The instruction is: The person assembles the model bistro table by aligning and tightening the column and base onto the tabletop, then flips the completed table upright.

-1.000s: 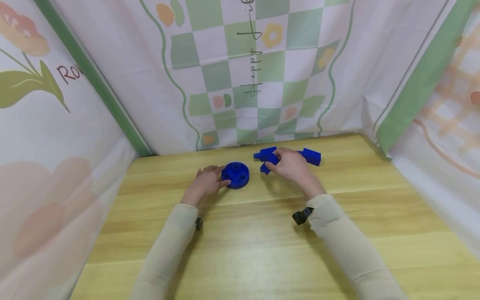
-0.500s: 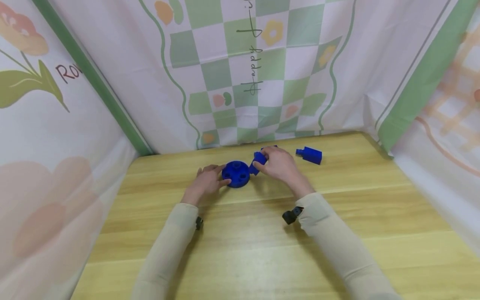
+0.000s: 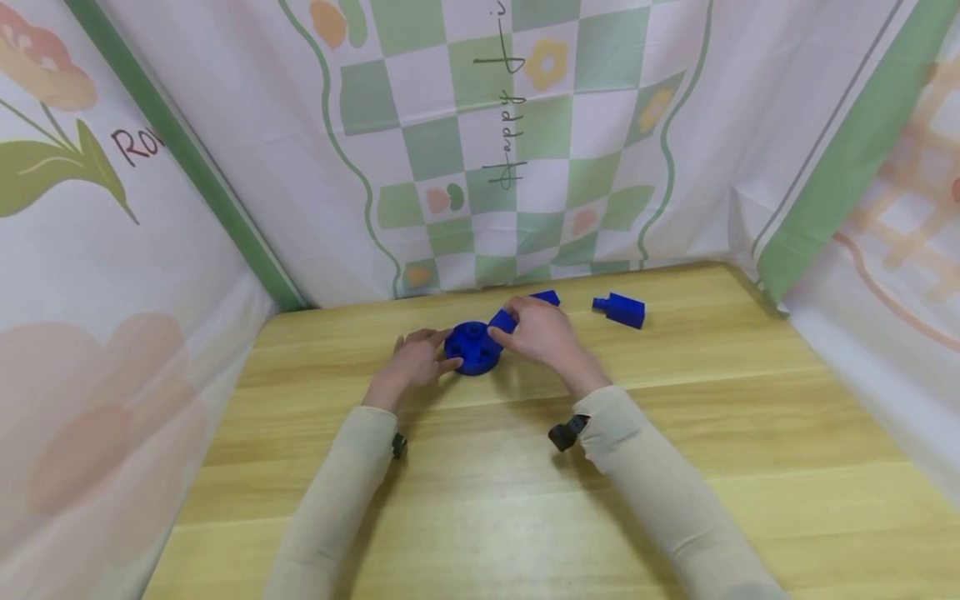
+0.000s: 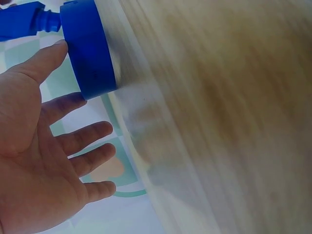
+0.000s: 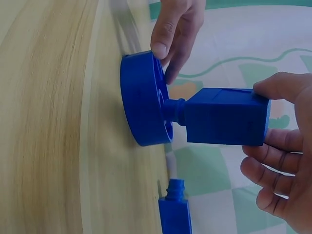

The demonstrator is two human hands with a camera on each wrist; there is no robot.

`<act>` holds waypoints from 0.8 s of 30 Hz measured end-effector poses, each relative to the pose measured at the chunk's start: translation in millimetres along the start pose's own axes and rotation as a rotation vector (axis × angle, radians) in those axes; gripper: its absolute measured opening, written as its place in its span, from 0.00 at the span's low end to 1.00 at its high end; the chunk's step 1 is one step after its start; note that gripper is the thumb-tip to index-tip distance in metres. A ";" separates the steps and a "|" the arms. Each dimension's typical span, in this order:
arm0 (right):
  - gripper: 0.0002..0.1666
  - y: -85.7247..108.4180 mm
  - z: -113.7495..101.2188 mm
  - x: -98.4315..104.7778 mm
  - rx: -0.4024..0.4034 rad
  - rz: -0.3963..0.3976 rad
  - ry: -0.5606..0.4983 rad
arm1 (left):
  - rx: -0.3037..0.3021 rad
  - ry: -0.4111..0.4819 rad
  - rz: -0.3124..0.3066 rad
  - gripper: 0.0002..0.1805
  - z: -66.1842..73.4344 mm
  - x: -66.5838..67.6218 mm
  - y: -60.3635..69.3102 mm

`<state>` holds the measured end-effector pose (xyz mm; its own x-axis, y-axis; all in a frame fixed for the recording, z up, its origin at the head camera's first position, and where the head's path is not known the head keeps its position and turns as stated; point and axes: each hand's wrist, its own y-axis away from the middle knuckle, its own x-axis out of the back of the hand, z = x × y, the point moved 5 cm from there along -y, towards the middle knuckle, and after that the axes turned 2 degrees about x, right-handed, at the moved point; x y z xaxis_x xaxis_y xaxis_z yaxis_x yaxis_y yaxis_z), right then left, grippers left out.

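A round blue base (image 3: pixel 471 348) with several holes in its upper face lies on the wooden table. My left hand (image 3: pixel 411 365) touches its left edge with thumb and index finger; in the left wrist view the other fingers are spread and hold nothing. My right hand (image 3: pixel 546 333) pinches a blue block-shaped leg (image 5: pixel 226 116) between thumb and fingers at its far end. The leg's narrow grooved peg (image 5: pixel 174 112) points at a hole in the base's face. Whether the peg tip is inside the hole cannot be told.
Behind my right hand lies another blue leg (image 3: pixel 547 297), partly hidden. Farther right is a blue leg (image 3: pixel 624 310) with its peg pointing left. A patterned curtain (image 3: pixel 517 208) hangs along the table's back edge, with cloth on both sides.
My right hand has moved left with the leg from beside the other pieces to the base, turning the leg's peg toward it. My left hand stays at the base's edge.
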<state>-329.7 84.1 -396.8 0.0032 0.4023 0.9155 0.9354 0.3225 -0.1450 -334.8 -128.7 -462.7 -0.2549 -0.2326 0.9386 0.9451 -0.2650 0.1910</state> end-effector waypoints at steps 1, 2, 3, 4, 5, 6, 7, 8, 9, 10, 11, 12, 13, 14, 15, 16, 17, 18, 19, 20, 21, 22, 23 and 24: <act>0.31 -1.0 -1.2 -1.4 0.001 -0.007 0.003 | 0.001 0.000 0.004 0.40 0.2 0.4 0.4; 0.31 -1.9 -2.0 -3.3 0.001 -0.014 0.010 | 0.001 0.002 0.008 0.40 0.4 0.6 0.5; 0.31 -3.0 -2.8 -5.3 0.000 -0.021 0.015 | 0.000 0.001 0.012 0.39 0.5 0.8 0.6; 0.31 -3.9 -3.5 -7.2 -0.001 -0.027 0.016 | -0.001 -0.004 0.014 0.39 0.5 0.7 0.5; 0.31 -4.9 -4.0 -9.2 -0.003 -0.031 0.020 | -0.002 -0.007 0.016 0.39 0.7 0.5 0.5; 0.32 -5.9 -4.5 -10.8 -0.008 -0.030 0.017 | -0.004 -0.012 0.017 0.39 0.7 0.4 0.4; 0.32 -6.8 -5.1 -12.0 -0.013 -0.027 0.011 | -0.006 -0.016 0.019 0.39 0.8 0.2 0.4; 0.33 -8.0 -5.5 -13.3 -0.018 -0.023 0.007 | -0.006 -0.018 0.019 0.39 0.7 0.1 0.4; 0.33 -9.0 -5.9 -14.2 -0.022 -0.018 0.003 | -0.005 -0.020 0.019 0.39 0.6 -0.1 0.5; 0.33 -10.1 -6.1 -15.0 -0.026 -0.012 -0.001 | -0.005 -0.020 0.019 0.39 0.5 -0.4 0.4; 0.33 -11.0 -6.2 -15.5 -0.030 -0.006 -0.001 | -0.005 -0.019 0.021 0.39 0.4 -0.5 0.3; 0.33 -12.0 -6.4 -15.9 -0.031 -0.001 -0.007 | -0.003 -0.017 0.022 0.39 0.1 -0.6 0.3; 0.33 -13.2 -6.4 -16.3 -0.028 0.003 -0.007 | -0.002 -0.015 0.023 0.39 -0.1 -0.7 0.3; 0.33 -14.5 -6.6 -16.6 -0.023 0.007 -0.008 | -0.002 -0.010 0.024 0.39 -0.3 -0.7 0.3; 0.33 -15.4 -6.5 -16.7 -0.016 0.011 -0.007 | -0.005 -0.009 0.025 0.39 -0.4 -0.8 0.2; 0.33 -16.3 -6.5 -16.4 -0.007 0.012 -0.012 | -0.008 -0.010 0.024 0.39 -0.5 -1.1 0.0; 0.34 -17.0 -6.5 -16.3 0.006 0.008 -0.011 | -0.011 -0.012 0.022 0.39 -0.5 -1.4 0.0; 0.34 -17.7 -6.8 -16.0 0.019 0.002 -0.019 | -0.013 -0.013 0.019 0.39 -0.5 -1.7 -0.1; 0.35 -18.2 -6.7 -15.5 0.033 -0.007 -0.025 | -0.016 -0.014 0.017 0.39 -0.3 -1.8 -0.2; 0.35 -18.3 -6.8 -14.9 0.046 -0.020 -0.029 | -0.019 -0.014 0.015 0.39 -0.1 -1.8 -0.3; 0.36 -18.2 -6.7 -14.2 0.056 -0.033 -0.030 | -0.020 -0.017 0.014 0.39 0.1 -1.7 -0.3; 0.36 -18.4 -6.8 -13.5 0.069 -0.046 -0.028 | -0.021 -0.016 0.015 0.39 0.3 -1.4 -0.4; 0.36 -18.5 -6.9 -13.3 0.077 -0.055 -0.026 | -0.021 -0.015 0.016 0.39 0.5 -0.9 -0.1; 0.35 -18.5 -6.6 -13.0 0.076 -0.059 -0.030 | -0.022 -0.012 0.019 0.39 0.7 -0.3 0.1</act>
<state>-344.7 67.2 -403.6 -0.0634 0.4060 0.9117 0.9040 0.4105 -0.1199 -334.5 -128.0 -462.8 -0.2345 -0.2270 0.9452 0.9451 -0.2809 0.1670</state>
